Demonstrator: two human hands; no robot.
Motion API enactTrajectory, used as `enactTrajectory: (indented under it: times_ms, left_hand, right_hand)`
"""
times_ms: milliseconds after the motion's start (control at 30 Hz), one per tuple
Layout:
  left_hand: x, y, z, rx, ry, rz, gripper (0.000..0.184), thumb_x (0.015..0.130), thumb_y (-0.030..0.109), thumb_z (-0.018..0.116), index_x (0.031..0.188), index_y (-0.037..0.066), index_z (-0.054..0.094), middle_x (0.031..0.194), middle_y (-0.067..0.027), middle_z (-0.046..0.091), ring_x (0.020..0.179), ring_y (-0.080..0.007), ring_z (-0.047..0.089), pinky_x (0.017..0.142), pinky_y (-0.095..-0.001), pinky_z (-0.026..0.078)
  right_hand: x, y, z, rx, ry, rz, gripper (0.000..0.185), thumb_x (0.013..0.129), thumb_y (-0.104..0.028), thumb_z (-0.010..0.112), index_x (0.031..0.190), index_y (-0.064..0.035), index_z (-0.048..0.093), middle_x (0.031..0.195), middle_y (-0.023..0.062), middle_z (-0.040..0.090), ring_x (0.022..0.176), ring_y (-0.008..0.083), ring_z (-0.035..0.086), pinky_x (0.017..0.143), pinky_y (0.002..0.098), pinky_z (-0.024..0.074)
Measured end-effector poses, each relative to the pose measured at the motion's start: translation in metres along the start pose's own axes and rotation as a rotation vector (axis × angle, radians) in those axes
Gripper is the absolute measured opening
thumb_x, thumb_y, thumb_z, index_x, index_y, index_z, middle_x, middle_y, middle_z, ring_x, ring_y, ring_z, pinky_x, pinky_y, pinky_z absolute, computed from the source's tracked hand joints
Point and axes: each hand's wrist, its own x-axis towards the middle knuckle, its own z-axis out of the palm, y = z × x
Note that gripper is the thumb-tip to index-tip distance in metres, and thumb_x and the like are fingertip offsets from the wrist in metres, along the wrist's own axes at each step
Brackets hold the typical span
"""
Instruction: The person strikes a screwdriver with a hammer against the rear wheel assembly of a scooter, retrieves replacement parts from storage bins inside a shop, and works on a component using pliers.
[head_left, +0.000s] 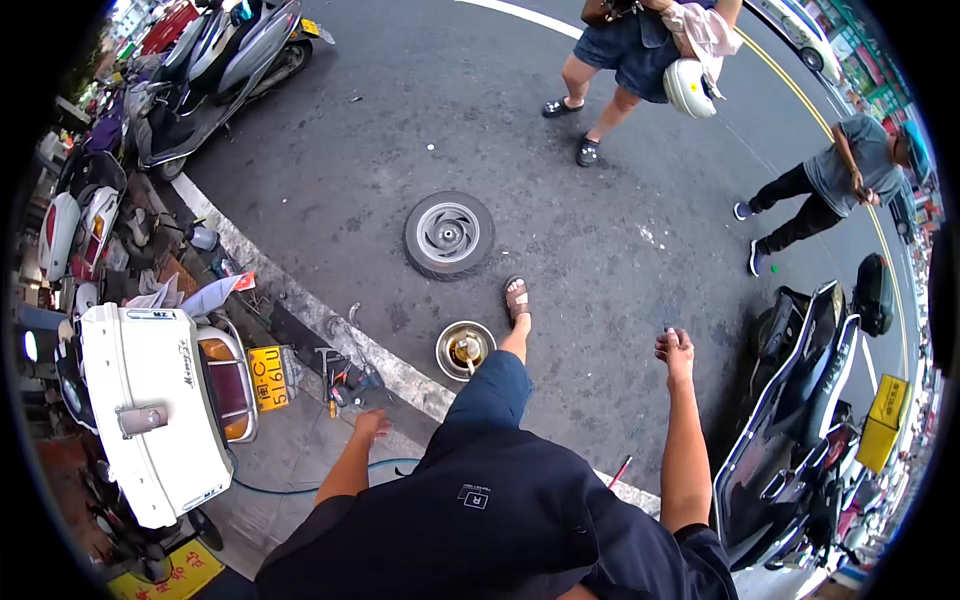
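My left hand hangs low at my left side, fingers loosely apart, with nothing seen in it. Closest to it lies a cluster of hand tools on the pavement, with a hammer among them. My right hand is held out to the right over the asphalt, its fingers loosely bent and apart, with no object visible in it. By my sandalled foot stands a metal bowl with dark liquid and a brush-like tool in it. Farther ahead a scooter wheel with its tyre lies flat on the road.
A scooter with a white top box is on the left, and another scooter behind it. At right stands a dark scooter. Two people are ahead, one with a white helmet. A hose crosses the pavement.
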Motion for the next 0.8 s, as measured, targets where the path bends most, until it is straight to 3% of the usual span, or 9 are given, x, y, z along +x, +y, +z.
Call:
enactTrajectory:
  times_ms: [167, 200, 300, 400, 433, 567, 633, 733, 800]
  left_hand:
    - [0.056, 0.145, 0.123, 0.028, -0.136, 0.018, 0.041, 0.082, 0.029, 0.065, 0.118, 0.01, 0.059, 0.086, -0.0063, 0.066, 0.072, -0.0193, 0.063, 0.063, -0.0388, 0.05]
    - [0.031, 0.205, 0.146, 0.062, -0.088, 0.031, 0.037, 0.083, 0.026, 0.064, 0.116, 0.01, 0.061, 0.086, -0.0058, 0.066, 0.073, -0.0162, 0.063, 0.061, -0.0351, 0.05]
    - [-0.005, 0.353, 0.167, 0.128, -0.205, 0.517, 0.033, 0.088, 0.019, 0.064, 0.115, 0.002, 0.061, 0.089, -0.0058, 0.067, 0.076, -0.0122, 0.062, 0.067, -0.025, 0.05]
    - [-0.025, 0.472, 0.159, -0.015, -0.204, 0.702, 0.031, 0.091, 0.02, 0.06, 0.118, 0.004, 0.06, 0.093, -0.0057, 0.068, 0.079, -0.0115, 0.062, 0.069, -0.0253, 0.049]
    - [-0.022, 0.5, 0.153, -0.068, -0.191, 0.769, 0.031, 0.092, 0.021, 0.06, 0.119, 0.005, 0.059, 0.096, -0.0059, 0.068, 0.082, -0.0108, 0.063, 0.069, -0.0249, 0.049]
    - [0.028, 0.567, 0.129, -0.18, 0.015, 0.712, 0.033, 0.092, 0.022, 0.06, 0.12, 0.006, 0.058, 0.094, -0.0057, 0.068, 0.08, -0.012, 0.063, 0.068, -0.0259, 0.05]
    - [0.077, 0.564, 0.124, -0.428, 0.157, 0.496, 0.029, 0.091, 0.02, 0.06, 0.116, 0.005, 0.059, 0.089, -0.005, 0.067, 0.073, -0.0119, 0.063, 0.063, -0.0254, 0.05]
    - [0.144, 0.514, 0.129, -0.593, 0.339, 0.24, 0.022, 0.091, 0.022, 0.059, 0.108, 0.009, 0.061, 0.082, -0.0035, 0.065, 0.066, -0.0119, 0.061, 0.058, -0.0262, 0.05]
    - [0.179, 0.446, 0.131, -0.701, 0.312, -0.083, 0.024, 0.09, 0.026, 0.059, 0.11, 0.011, 0.059, 0.084, -0.0049, 0.065, 0.071, -0.0156, 0.063, 0.06, -0.0298, 0.05]
  right_hand:
    - [0.086, -0.028, 0.089, -0.516, -0.546, -0.193, 0.026, 0.094, -0.026, 0.057, 0.105, -0.0022, 0.059, 0.081, 0.0077, 0.065, 0.068, 0.0146, 0.063, 0.059, 0.0274, 0.0514]
    - [0.112, -0.009, 0.096, -0.522, -0.583, -0.087, 0.024, 0.093, -0.025, 0.057, 0.104, -0.0031, 0.058, 0.079, 0.0082, 0.065, 0.066, 0.0153, 0.063, 0.058, 0.0283, 0.0513]
    - [0.169, 0.012, 0.091, -0.414, -0.648, 0.42, 0.017, 0.093, -0.02, 0.055, 0.103, -0.0056, 0.057, 0.072, 0.0094, 0.061, 0.058, 0.0168, 0.059, 0.05, 0.0316, 0.0491]
    - [0.23, -0.02, 0.1, -0.494, -0.52, 0.554, 0.013, 0.092, -0.017, 0.054, 0.101, -0.0073, 0.056, 0.066, 0.0086, 0.056, 0.052, 0.0169, 0.055, 0.043, 0.0326, 0.0451]
    - [0.259, -0.027, 0.104, -0.342, -0.429, 0.628, 0.014, 0.091, -0.017, 0.053, 0.1, -0.0077, 0.056, 0.066, 0.0084, 0.055, 0.051, 0.0176, 0.055, 0.042, 0.0329, 0.0452]
    - [0.354, -0.095, 0.174, -0.186, -0.34, 0.606, 0.015, 0.09, -0.019, 0.054, 0.101, -0.0085, 0.055, 0.07, 0.01, 0.059, 0.051, 0.0204, 0.057, 0.043, 0.0337, 0.048]
    - [0.405, -0.153, 0.233, -0.258, -0.403, 0.558, 0.016, 0.091, -0.019, 0.054, 0.102, -0.0081, 0.055, 0.073, 0.0115, 0.061, 0.052, 0.0206, 0.057, 0.043, 0.0331, 0.0486]
    - [0.485, -0.213, 0.302, -0.364, -0.558, 0.442, 0.017, 0.091, -0.02, 0.054, 0.103, -0.0071, 0.054, 0.075, 0.0121, 0.061, 0.052, 0.0193, 0.057, 0.043, 0.0321, 0.0478]
    - [0.549, -0.27, 0.378, -0.451, -0.614, 0.437, 0.019, 0.091, -0.022, 0.055, 0.102, -0.0062, 0.054, 0.073, 0.0111, 0.06, 0.053, 0.0187, 0.057, 0.043, 0.0317, 0.0478]
